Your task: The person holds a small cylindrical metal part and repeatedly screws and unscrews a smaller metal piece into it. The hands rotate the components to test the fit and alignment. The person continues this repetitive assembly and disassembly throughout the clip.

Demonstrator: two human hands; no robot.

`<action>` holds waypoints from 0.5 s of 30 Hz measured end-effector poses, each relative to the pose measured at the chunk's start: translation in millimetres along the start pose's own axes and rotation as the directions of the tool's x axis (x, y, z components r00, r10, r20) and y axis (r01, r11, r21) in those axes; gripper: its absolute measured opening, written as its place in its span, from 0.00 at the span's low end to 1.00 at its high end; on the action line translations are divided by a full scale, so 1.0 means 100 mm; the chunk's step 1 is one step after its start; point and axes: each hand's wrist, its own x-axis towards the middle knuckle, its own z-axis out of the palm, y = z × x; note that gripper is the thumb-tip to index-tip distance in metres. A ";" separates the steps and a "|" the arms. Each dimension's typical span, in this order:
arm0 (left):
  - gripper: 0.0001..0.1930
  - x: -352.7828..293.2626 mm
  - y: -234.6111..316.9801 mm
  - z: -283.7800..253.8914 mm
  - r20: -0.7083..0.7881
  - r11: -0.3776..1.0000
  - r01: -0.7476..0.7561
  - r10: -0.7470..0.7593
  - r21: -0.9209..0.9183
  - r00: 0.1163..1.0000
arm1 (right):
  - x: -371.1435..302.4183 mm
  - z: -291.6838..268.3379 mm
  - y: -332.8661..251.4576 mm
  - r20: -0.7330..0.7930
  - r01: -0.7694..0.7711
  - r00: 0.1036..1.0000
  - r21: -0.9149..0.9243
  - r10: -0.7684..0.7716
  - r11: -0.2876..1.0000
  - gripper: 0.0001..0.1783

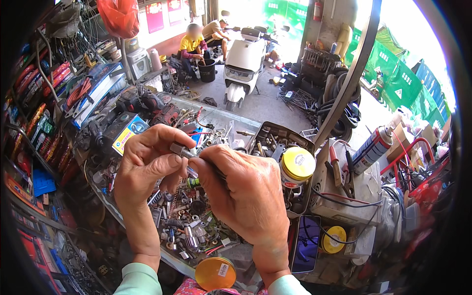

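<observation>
While the left hand (139, 167) pinches a small metal fitting (181, 150) between thumb and forefinger, the right hand (246, 184) pinches its other end, remaining fingers curled; fitting held above loose parts (192, 216); step seems to be two-handed fine handling; next move likely calls for steady alignment; yellow-lidded jar (298, 164) crowds right; glass counter (222, 117) edge lies beyond; open floor (265, 101) around white scooter (242, 64).

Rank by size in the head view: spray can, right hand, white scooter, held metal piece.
1. Right hand
2. White scooter
3. Spray can
4. Metal piece, partly hidden
</observation>
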 end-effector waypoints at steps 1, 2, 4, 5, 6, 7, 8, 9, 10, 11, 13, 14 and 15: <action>0.14 0.00 0.00 -0.01 0.012 1.000 0.002 -0.002 -0.012 1.000 | 0.00 0.00 0.00 0.000 0.000 1.000 0.002 0.000 1.000 0.05; 0.15 0.00 0.00 -0.02 0.025 1.000 -0.002 0.002 -0.008 1.000 | 0.00 0.00 0.00 -0.001 0.001 1.000 0.004 -0.001 1.000 0.05; 0.16 0.02 -0.02 -0.02 0.057 1.000 -0.005 0.005 -0.006 0.998 | -0.02 -0.01 0.02 0.014 0.019 1.000 0.017 -0.019 1.000 0.05; 0.17 0.02 -0.03 -0.02 0.044 1.000 -0.008 0.008 0.001 0.999 | -0.02 -0.02 0.04 0.029 0.040 0.999 0.031 -0.040 0.999 0.06; 0.17 0.02 -0.04 -0.01 0.030 1.000 -0.012 0.011 0.008 0.999 | -0.02 -0.03 0.05 0.044 0.060 0.997 0.046 -0.062 0.997 0.06; 0.18 0.02 -0.05 -0.01 0.017 1.000 -0.015 0.015 0.016 1.000 | -0.03 -0.03 0.05 0.047 0.070 0.996 0.049 -0.072 0.996 0.06; 0.18 0.02 -0.07 -0.01 -0.007 0.999 -0.018 0.019 0.028 1.000 | -0.02 -0.02 0.04 0.049 0.080 0.995 0.051 -0.083 0.995 0.06; 0.19 0.02 -0.08 -0.02 -0.030 0.999 -0.023 0.024 0.041 0.999 | -0.02 -0.02 0.04 0.051 0.091 0.994 0.053 -0.094 0.994 0.06; 0.19 0.02 -0.10 -0.03 -0.053 0.998 -0.028 0.031 0.054 0.998 | -0.02 -0.01 0.05 0.046 0.100 0.994 0.064 -0.103 0.993 0.06; 0.20 0.02 -0.10 -0.01 -0.073 0.995 -0.040 0.047 0.094 0.996 | -0.03 0.00 0.06 0.041 0.109 0.993 0.076 -0.112 0.991 0.06; 0.21 0.01 -0.11 -0.02 -0.085 0.997 -0.039 0.045 0.071 0.995 | -0.05 0.00 0.06 0.040 0.110 0.993 0.079 -0.113 0.991 0.06; 0.21 0.01 -0.12 -0.02 -0.091 0.998 -0.039 0.044 0.058 0.995 | -0.03 -0.01 0.05 0.040 0.082 0.996 0.050 -0.084 0.995 0.05; 0.21 0.01 -0.10 -0.01 -0.094 0.996 -0.033 0.040 0.079 0.995 | -0.03 -0.01 0.03 0.038 0.049 0.998 0.026 -0.050 0.998 0.05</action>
